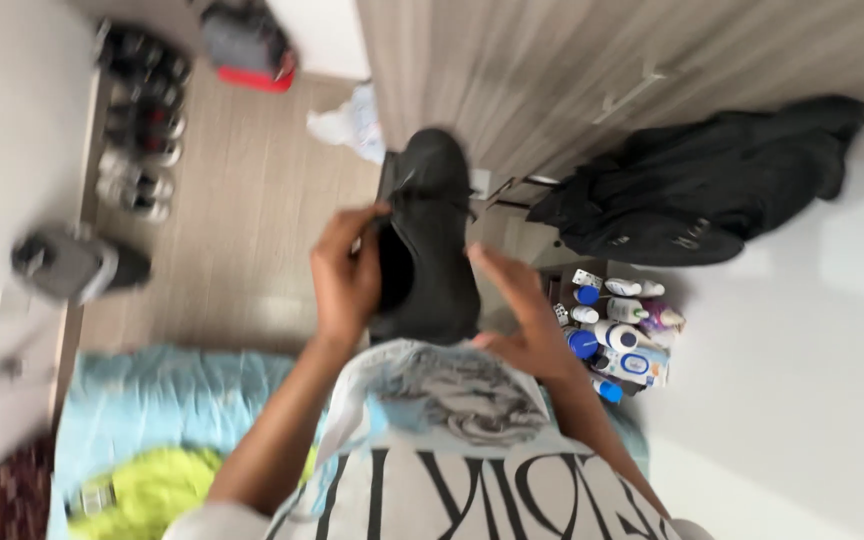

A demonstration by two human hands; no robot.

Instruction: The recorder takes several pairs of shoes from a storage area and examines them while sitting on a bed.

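the left hand [345, 270] grips a dark grey shoe [424, 240] at the rim of its opening, fingers [357, 222] curled over the edge near the laces. the right hand [517, 310] lies flat and spread against the shoe's other side, palm toward it, fingers not closed around anything; whether it presses on the shoe or only rests beside it cannot be told through the blur. the shoe is held up in the air between both hands, in front of the person's chest, its opening facing the camera and its toe pointing away over the wooden floor [242, 230].

below the hands is the person's white shirt [472, 460] with a grey print and large dark letters. to the left of it lies a light blue cloth [142, 400] with a yellow-green garment [152, 490] on top. on the right, near the right forearm, stands a cluster of white and blue bottles and tubes [617, 335]. above those a black jacket [702, 190] lies crumpled by the wall. along the left edge of the floor a row of shoes [137, 120] is lined up, with a single grey shoe [77, 265] apart from them, and a red and grey bag [247, 45] at the top.
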